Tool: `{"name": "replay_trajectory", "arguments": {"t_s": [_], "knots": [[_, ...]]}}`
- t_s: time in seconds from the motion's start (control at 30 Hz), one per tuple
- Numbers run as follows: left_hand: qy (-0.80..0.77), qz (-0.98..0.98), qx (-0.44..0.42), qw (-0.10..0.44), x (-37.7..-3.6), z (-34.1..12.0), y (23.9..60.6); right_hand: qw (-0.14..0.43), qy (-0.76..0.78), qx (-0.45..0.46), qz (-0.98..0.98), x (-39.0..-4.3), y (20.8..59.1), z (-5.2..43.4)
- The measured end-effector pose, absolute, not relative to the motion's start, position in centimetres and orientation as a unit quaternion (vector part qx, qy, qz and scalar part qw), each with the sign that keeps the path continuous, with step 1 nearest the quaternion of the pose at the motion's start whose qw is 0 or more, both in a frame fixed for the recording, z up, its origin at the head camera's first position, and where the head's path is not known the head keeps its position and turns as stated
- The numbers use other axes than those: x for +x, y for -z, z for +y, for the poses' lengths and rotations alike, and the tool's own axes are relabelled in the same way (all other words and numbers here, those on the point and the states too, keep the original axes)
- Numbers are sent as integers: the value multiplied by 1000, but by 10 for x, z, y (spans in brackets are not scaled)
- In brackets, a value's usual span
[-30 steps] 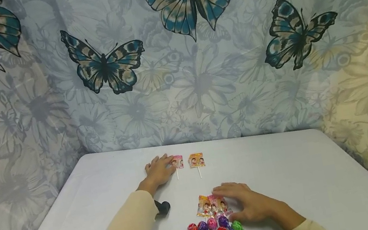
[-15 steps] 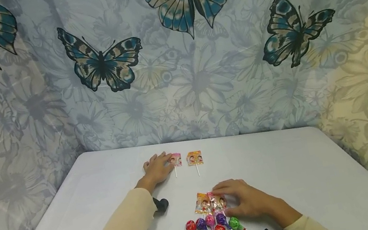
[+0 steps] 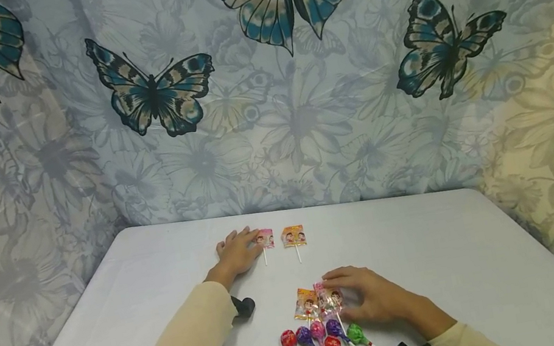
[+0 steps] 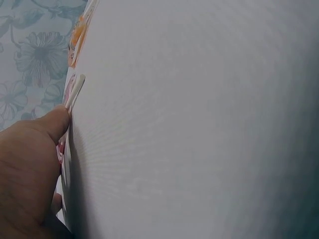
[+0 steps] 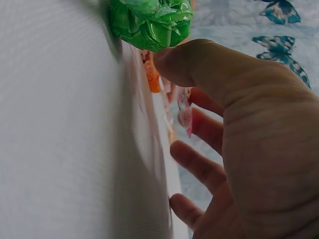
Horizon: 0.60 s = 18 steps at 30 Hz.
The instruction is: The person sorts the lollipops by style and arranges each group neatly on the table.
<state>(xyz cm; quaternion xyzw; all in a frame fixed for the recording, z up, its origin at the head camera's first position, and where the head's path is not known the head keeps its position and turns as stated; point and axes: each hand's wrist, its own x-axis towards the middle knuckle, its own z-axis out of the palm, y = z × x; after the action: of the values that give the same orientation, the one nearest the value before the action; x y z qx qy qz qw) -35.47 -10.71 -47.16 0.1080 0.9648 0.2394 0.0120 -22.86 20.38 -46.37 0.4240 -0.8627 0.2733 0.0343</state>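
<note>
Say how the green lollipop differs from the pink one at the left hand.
The green lollipop has a round head; the pink lollipop has a flat, squarish wrapper. In the head view, the green lollipop's stick slants rightward; the pink lollipop's runs almost straight down. The green lollipop lies nearer the viewer than the pink lollipop. Both have white sticks.

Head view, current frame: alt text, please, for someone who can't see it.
A person's left hand touches a pink-wrapped lollipop beside an orange one toward the far side of a white table. Nearer, the right hand touches a second pink one, by a second orange one and six round lollipops.
</note>
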Motion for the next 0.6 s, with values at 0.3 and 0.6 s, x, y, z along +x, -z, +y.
{"name": "replay_trajectory", "arguments": {"t_s": [0.3, 0.6], "knots": [[-246, 963, 109, 6, -354, -106, 470, 64, -288, 430, -853, -231, 461, 206], [-250, 962, 112, 4, -352, -107, 470, 89, -303, 421, -850, -232, 454, 209]]}}
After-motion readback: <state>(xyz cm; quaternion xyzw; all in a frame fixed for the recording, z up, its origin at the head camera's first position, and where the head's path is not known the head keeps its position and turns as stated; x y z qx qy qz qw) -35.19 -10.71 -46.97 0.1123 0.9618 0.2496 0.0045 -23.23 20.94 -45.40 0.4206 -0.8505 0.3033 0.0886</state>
